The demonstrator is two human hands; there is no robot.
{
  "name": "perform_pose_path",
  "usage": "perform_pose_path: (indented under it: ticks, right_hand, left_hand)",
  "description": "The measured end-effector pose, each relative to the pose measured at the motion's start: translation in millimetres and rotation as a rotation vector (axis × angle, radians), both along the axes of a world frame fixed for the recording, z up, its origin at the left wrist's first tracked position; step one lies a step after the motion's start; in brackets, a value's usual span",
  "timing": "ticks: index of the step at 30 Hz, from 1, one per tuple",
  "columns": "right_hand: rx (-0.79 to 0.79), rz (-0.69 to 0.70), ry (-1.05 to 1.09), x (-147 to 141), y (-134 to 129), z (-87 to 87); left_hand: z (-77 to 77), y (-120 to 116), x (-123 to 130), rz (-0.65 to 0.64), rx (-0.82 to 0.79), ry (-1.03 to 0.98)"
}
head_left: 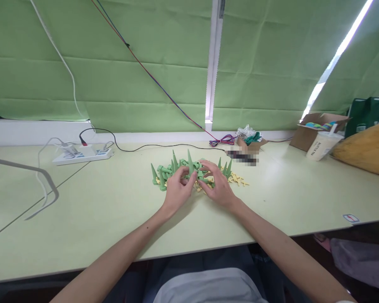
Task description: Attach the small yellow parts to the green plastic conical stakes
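My left hand (179, 189) is closed, with thumb and fingers pinching a pale green plastic spike (190, 162) that points upward. Just to its right, my right hand (219, 185) is curled, its thumb and fingertips around a small green plastic piece (206, 179); whether this joins the spike is hard to see. Behind and beside both hands lies a pile of green plastic parts (166, 170), including several upright cone spikes (154, 173). Small yellow branching pieces (238, 179) are scattered at the pile's right side. My hands hide part of the pile.
A white power strip (82, 156) with plugs and cables sits on the table (107, 219) at the left. Toward the back are a small open box (252, 145) and coiled wires (222, 140). At the right stand a cardboard box (298, 136), a cup (324, 145) and a yellow bag (366, 147).
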State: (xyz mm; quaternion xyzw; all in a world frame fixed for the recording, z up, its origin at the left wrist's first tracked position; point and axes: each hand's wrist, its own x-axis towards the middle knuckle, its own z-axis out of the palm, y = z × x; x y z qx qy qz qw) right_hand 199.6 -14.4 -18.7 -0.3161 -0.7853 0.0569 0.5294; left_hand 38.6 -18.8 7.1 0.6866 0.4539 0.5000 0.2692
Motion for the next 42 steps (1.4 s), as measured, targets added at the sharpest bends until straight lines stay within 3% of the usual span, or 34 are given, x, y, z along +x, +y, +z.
perform_pose_path:
  ticks: [9, 15, 21, 26, 32, 42]
  right_hand:
    - [-0.098, -0.145, -0.111, 6.2, 7.6, -10.5]
    - [-0.095, -0.219, -0.184, 16.5, 10.3, -1.6]
    - [-0.202, -0.285, -0.475, 29.1, -4.2, 18.3]
    - [-0.373, -0.365, -0.777, 32.1, -20.0, 22.2]
    - [-0.400, -0.334, -0.857, 29.3, -23.4, 13.1]
    - [-0.338, -0.292, -0.869, 18.1, -15.1, 5.7]
  left_hand:
    - [2.0, 0.0, -3.5, 0.051, 0.075, -0.140]
    - [-0.3, -2.1, -2.3, 0.054, 0.059, -0.094]
    - [-1.1, -2.1, -2.8, 0.024, 0.051, -0.044]
    - [-4.5, 0.6, -1.8, -0.004, 0.033, 0.090]
    - [-12.9, 5.8, 1.4, -0.060, 0.118, 0.291]
    - [-11.6, 6.7, -0.4, -0.071, 0.098, 0.320]
